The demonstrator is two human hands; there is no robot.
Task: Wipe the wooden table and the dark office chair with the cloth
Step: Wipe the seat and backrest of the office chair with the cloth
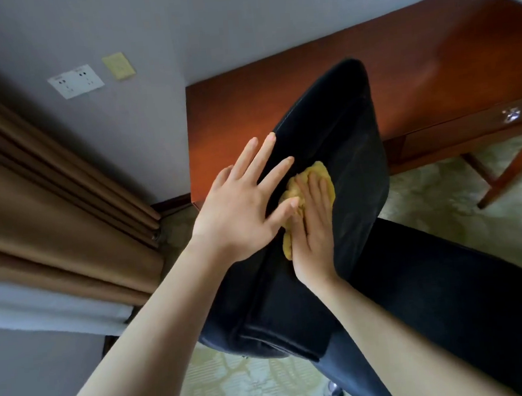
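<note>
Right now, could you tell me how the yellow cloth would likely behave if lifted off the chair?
The yellow cloth is bunched in soft folds under the right hand, so it would probably hang limp. It looks small beside that hand, so it is likely light.

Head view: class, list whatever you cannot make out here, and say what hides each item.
1. Yellow cloth: mostly under the right hand; its full shape is hidden.
2. Office chair base: hidden under the seat and cut off by the bottom edge.
3. Wooden table: right end cut off by the frame edge; middle behind the chair back.
4. Wall sockets: markings too small.
</note>
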